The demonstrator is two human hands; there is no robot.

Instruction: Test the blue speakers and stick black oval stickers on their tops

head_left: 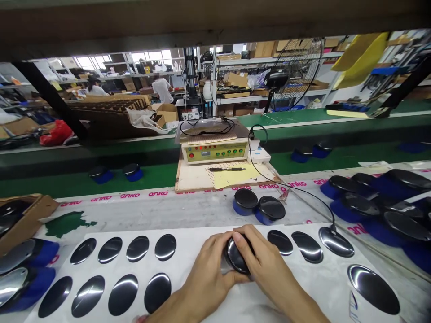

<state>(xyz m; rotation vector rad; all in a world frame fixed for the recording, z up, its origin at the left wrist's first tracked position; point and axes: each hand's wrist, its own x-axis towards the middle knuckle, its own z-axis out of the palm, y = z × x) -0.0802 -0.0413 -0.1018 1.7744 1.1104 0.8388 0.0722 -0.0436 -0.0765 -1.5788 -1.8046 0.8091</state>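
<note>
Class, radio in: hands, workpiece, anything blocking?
Left hand, right hand: both on round black piece. Two blue-sided pieces just beyond. Cable off right, clear of hands.

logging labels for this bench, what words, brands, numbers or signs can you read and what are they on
"anko", in pink, repeated: on the bench film.
Control box: panel marks and display too small to read.
Blue mark, lower right: unreadable.
</note>
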